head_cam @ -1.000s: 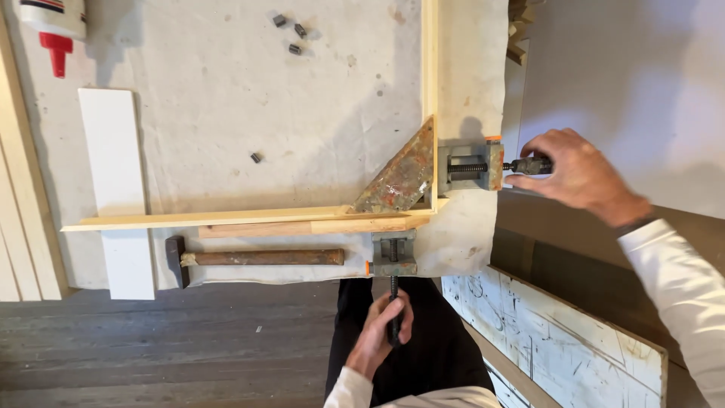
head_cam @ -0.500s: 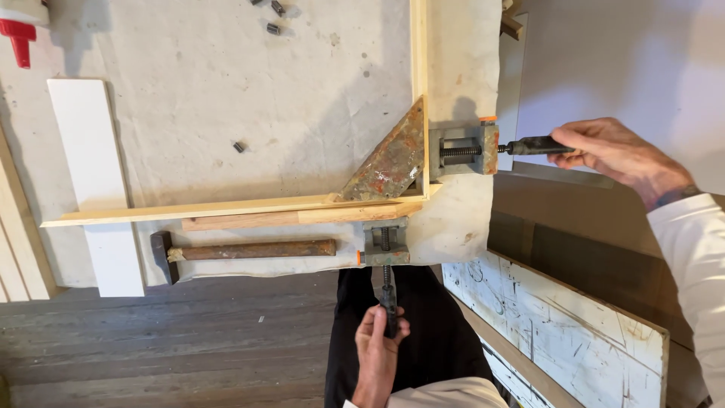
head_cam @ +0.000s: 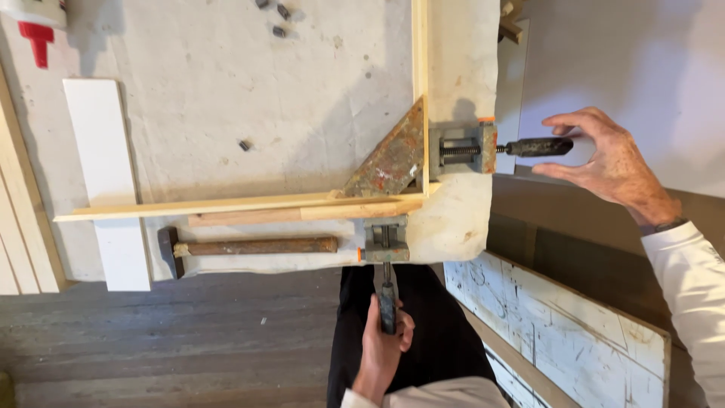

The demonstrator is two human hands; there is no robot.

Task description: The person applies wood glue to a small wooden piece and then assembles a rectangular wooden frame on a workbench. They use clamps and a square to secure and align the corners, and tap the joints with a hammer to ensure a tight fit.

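Left fingers (head_cam: 399, 326) wrapped round rusty corner clamp (head_cam: 393, 162) handle; right fingers (head_cam: 574, 121) spread, just off second handle.

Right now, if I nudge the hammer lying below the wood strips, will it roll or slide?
The hammer probably won't roll far: its dark head sticks out crosswise and should stop the round wooden handle from turning. It likely feels head-heavy, so a push mid-handle may pivot it about the head. It lies near the table edge, so it could tip off.

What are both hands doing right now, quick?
Left hand: closed around the dark handle of the rusty metal corner clamp's near screw.
Right hand: open, fingers spread beside the dark side screw handle, not gripping.
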